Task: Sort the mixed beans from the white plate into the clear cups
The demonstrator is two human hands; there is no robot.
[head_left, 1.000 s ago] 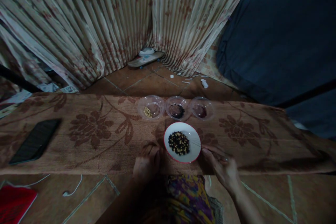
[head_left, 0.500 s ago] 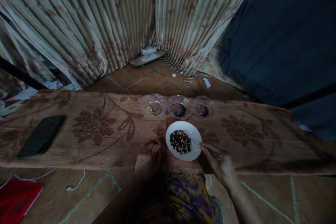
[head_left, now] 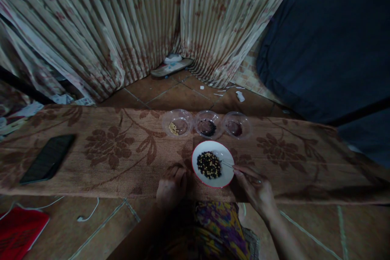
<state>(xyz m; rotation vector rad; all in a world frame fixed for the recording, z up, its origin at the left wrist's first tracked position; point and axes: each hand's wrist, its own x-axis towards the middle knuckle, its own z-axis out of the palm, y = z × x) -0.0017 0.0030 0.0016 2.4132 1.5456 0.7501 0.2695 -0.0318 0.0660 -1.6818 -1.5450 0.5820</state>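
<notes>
A white bowl with a red rim (head_left: 226,177) holds a heap of mixed black and pale yellow beans (head_left: 209,165). In my right hand (head_left: 257,189), at the bowl's right edge, are thin metal tweezers (head_left: 227,163); their tips reach to the right side of the heap, slightly apart. Whether a bean is between the tips cannot be made out. My left hand (head_left: 172,183) rests curled on the cloth, left of the bowl. Behind the bowl stand three clear plastic cups: the left cup (head_left: 184,133) has yellow beans, the middle cup (head_left: 199,133) black ones, the right cup (head_left: 229,133) dark red ones.
A brown flowered cloth (head_left: 109,178) covers the narrow table. Toward its left end lies a black phone (head_left: 48,158). Beyond the table are striped curtains (head_left: 146,20), a skateboard (head_left: 172,68) and white scraps on the tiled floor. A red bag (head_left: 22,231) and a white cable lie at lower left.
The tweezers and my right hand have shifted very slightly, and the prongs now look a little farther apart. My left hand, the bowl and the cups are where they were.
</notes>
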